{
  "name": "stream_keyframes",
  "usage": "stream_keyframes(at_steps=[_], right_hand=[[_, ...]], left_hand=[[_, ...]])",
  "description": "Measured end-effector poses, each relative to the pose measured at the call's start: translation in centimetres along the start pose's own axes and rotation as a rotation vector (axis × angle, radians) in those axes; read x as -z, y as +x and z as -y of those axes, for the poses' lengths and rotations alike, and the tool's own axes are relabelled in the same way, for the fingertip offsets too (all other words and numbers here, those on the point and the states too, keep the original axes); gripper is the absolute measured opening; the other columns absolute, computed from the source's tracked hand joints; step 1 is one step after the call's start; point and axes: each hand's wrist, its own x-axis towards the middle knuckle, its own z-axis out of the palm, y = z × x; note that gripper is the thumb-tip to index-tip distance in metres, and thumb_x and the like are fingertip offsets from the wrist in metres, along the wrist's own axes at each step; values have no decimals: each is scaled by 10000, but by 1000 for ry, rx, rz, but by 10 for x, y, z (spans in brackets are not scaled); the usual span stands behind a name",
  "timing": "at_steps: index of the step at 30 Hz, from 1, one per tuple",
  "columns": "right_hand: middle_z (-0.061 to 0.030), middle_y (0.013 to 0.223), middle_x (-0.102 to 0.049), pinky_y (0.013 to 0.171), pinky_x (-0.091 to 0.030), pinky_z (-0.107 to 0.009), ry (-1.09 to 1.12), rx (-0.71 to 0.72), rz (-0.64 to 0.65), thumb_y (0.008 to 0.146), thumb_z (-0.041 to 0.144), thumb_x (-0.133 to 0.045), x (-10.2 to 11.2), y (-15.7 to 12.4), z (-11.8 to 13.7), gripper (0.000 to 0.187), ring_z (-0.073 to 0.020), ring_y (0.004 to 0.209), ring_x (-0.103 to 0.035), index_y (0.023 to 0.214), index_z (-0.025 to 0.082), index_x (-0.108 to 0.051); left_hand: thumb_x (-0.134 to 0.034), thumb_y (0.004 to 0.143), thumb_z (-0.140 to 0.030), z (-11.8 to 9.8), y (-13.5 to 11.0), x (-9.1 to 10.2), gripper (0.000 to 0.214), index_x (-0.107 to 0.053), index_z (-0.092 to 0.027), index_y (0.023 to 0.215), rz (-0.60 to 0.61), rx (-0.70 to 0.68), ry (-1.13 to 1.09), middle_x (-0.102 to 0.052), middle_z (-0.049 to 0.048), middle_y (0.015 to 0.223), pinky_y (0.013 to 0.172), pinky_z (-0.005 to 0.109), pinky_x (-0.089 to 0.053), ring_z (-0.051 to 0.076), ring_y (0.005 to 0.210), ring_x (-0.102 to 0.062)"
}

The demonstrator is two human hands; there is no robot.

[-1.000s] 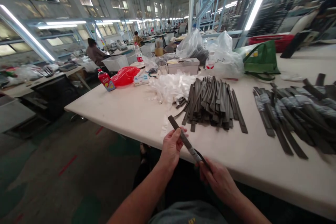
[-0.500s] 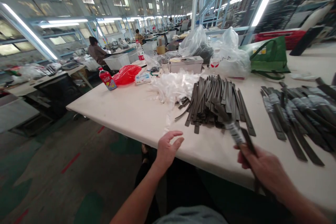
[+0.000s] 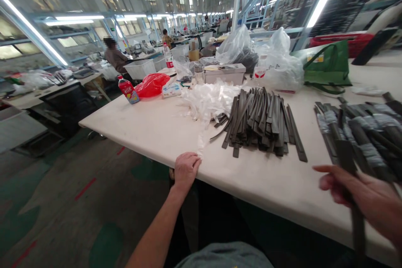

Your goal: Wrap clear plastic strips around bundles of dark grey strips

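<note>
My right hand (image 3: 364, 199) grips a dark flat strip (image 3: 347, 157) with a clear wrap round its middle, holding it over the near end of the wrapped-strip pile (image 3: 367, 138) at the right. The hand is blurred by motion. My left hand (image 3: 186, 168) rests curled at the white table's near edge (image 3: 150, 125), fingers on a thin clear plastic slip (image 3: 200, 144). A heap of bare dark strips (image 3: 262, 119) lies in the table's middle, and a mound of clear plastic sleeves (image 3: 210, 98) sits to its left.
At the table's back stand a grey box (image 3: 224, 74), clear bags (image 3: 266, 60), a green bag (image 3: 326, 69), a red bag (image 3: 152, 84) and a red-labelled bottle (image 3: 128, 90). Other people sit at benches far behind. Open floor lies to the left.
My right hand carried the wrapped strip from in front of me rightward to the wrapped pile. My left hand let go of it and dropped to the table edge.
</note>
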Motion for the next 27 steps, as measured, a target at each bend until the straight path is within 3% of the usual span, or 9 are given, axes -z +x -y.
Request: stream_keyframes(at_steps=[3,6,10,12,14,16,20,23,27], right_hand=[[-40,631,-588,373,-337,-229,131,-97,259,741,700,-558,-76,-8,20,555,-97,424,-439,915,178,-636],[-14,613,-578,393,-301,-192,147,-68,493,790,652,-496,-137,-6,37,557,-69,417,-418,949,132,-613],[-2,537,-556,374,-218,-197,31,-1,676,848,601,-411,-191,9,51,554,-56,355,-333,919,102,-638],[7,472,-520,373,-197,-209,-2,17,694,854,564,-433,-208,17,55,508,-59,343,-305,786,107,-645],[24,429,-474,391,-208,-211,-31,55,660,821,472,-522,-219,24,57,399,-60,368,-308,632,128,-596],[38,431,-463,421,-229,-205,-48,96,596,770,357,-582,-222,28,58,282,-60,408,-326,593,138,-568],[49,485,-497,446,-249,-207,-62,144,495,773,308,-548,-208,26,62,192,-70,446,-351,740,135,-623],[45,498,-513,465,-266,-210,-81,178,480,785,336,-546,-195,21,66,216,-72,459,-368,745,137,-621],[39,501,-523,485,-298,-211,-111,220,490,784,336,-551,-189,17,67,215,-80,471,-406,698,146,-603]], left_hand=[[-590,858,-236,-11,-5,4,90,-664,-224,808,-18,-49,-23,-711,17,863,861,378,-453,186,860,-626],[-568,876,-240,-23,-12,13,97,-653,-223,833,-70,-100,-44,-713,12,858,885,375,-441,175,839,-629],[-553,879,-220,-42,-17,27,114,-663,-247,883,-50,-151,-75,-725,7,894,972,391,-396,172,864,-646],[-542,882,-223,-51,-19,31,138,-673,-263,899,13,-165,-93,-727,6,902,990,397,-382,177,867,-647],[-538,881,-231,-58,-21,32,151,-682,-273,895,63,-159,-147,-728,9,917,1007,403,-370,187,886,-644],[-561,866,-257,-63,-24,31,128,-686,-267,891,64,-89,-258,-723,25,949,976,389,-401,201,919,-637],[-638,801,-392,-64,-25,28,232,-661,-207,940,34,325,-562,-705,52,867,725,309,-493,186,766,-637],[-641,771,-466,-64,-20,25,337,-672,-168,925,232,600,-847,-707,57,817,621,265,-479,164,689,-635],[-660,749,-459,-73,-12,17,359,-719,-154,930,546,718,-1061,-719,65,822,623,237,-470,157,723,-648]])
